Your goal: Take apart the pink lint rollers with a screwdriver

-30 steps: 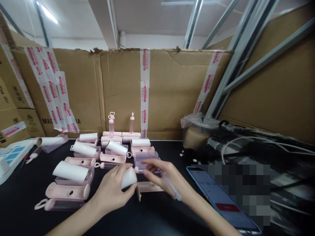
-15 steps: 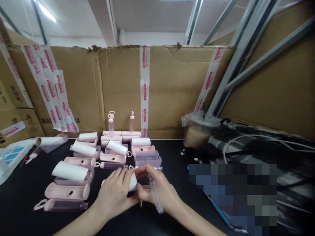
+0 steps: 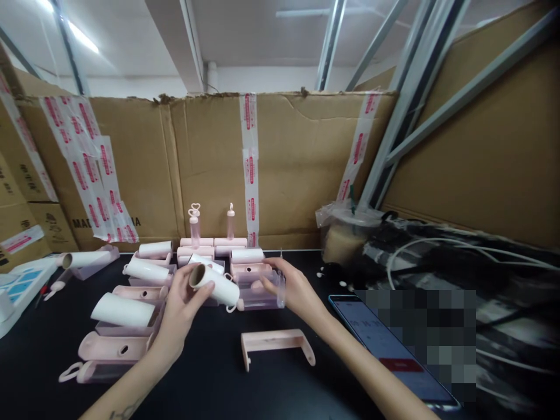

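Hands: left [image 3: 181, 306] grips white roll [image 3: 214, 284]; right [image 3: 294, 286] holds clear case [image 3: 262, 291].

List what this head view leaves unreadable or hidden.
- Phone screen: head view, upper part covered by a pixelated block.
- Clear case: right hand covers its right end, so the grip is unclear.
- Roll: left hand hides its underside.
- Box print: tape strips cover part of it.

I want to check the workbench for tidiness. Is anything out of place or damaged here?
One pink bracket lies alone on the black table, apart from the stacked parts. The cardboard wall has a torn, ragged top edge.
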Action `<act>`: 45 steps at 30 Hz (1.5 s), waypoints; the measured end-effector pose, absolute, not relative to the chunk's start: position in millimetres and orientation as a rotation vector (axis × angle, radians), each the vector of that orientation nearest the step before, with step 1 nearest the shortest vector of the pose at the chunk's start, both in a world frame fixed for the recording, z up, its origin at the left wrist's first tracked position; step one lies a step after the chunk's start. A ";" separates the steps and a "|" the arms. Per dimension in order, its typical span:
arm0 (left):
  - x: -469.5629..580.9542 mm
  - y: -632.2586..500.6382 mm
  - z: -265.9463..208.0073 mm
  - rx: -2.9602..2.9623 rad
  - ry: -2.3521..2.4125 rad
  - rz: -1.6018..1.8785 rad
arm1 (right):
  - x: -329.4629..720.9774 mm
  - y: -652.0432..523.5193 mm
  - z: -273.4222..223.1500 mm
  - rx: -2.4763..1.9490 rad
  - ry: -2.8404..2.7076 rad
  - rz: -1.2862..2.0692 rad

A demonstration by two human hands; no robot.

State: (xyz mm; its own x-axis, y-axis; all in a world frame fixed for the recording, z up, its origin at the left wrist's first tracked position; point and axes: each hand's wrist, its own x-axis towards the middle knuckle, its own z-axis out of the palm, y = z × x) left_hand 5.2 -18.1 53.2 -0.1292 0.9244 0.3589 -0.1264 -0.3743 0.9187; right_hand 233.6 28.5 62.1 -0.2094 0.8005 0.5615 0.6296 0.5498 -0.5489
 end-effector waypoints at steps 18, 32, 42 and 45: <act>18.9 -19.5 32.3 1.001 0.779 1.563 | 209.1 6.3 52.7 -0.783 -1.651 1.021; 26.2 -22.2 34.7 0.906 0.713 1.547 | 218.9 14.2 53.6 -0.821 -1.665 1.064; 19.4 -23.1 25.6 1.102 0.751 1.515 | 222.4 12.8 53.3 -0.800 -1.687 1.100; 16.4 -22.3 20.9 1.228 0.814 1.494 | 223.1 12.4 52.5 -0.825 -1.705 1.159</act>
